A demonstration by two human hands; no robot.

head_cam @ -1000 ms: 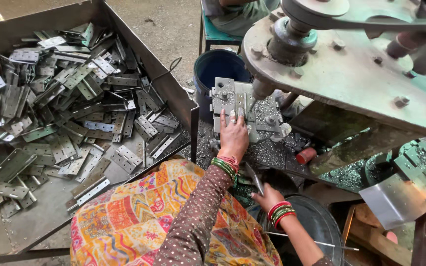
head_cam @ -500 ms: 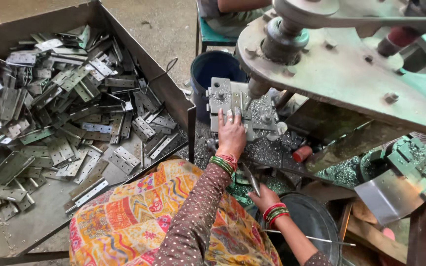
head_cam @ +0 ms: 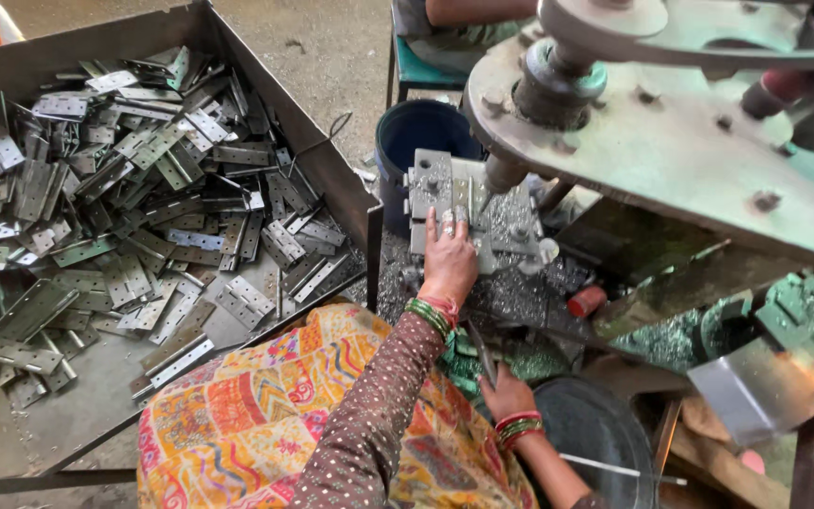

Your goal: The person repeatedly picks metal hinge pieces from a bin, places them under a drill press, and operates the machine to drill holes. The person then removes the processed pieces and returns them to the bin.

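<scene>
Workshop floor, concrete. Metal tray [head_cam: 11, 443] at 9 o'clock, heaped with grey hinges [head_cam: 134, 207]. Left hand [head_cam: 447, 259] at centre, fingers flat, pressing a hinge plate on the drill jig [head_cam: 468, 212] under the spindle. Right hand [head_cam: 509, 396] at 6 o'clock, closed around a thin metal rod [head_cam: 482, 351]. Blue bucket [head_cam: 416, 141] at 12 o'clock.

Grey metal hinges [head_cam: 134, 217] filled the tray; beside it were a dark-blue bucket [head_cam: 421, 141], orange-yellow patterned cloth [head_cam: 266, 405], and a brown dotted sleeve [head_cam: 369, 415].
</scene>
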